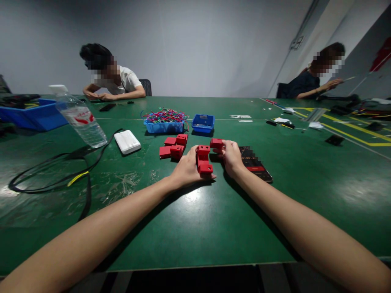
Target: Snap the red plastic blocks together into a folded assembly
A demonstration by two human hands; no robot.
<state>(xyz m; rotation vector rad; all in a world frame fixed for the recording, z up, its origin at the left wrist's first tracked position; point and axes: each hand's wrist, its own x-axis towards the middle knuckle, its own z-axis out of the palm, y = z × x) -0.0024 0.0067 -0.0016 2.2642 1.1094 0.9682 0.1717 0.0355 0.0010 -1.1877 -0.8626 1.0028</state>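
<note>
My left hand [187,167] is closed on a red block-shaped part [203,158] with small round holes, held just over the green table. To its right, my right hand [232,156] pinches a smaller red block [216,143] between thumb and fingers. A gap separates the two red pieces. Several more red blocks [176,151] lie grouped beyond my left hand. A phone [259,170] with a lit screen lies flat beside my right hand, its upper left part hidden behind the hand.
Behind the blocks stand a blue bin of coloured wires [165,127] and a small blue bin [203,128]. On the left are a white power bank [127,142], black cable [45,191], leaning water bottle [82,118] and large blue crate [36,118]. Two people sit across the table.
</note>
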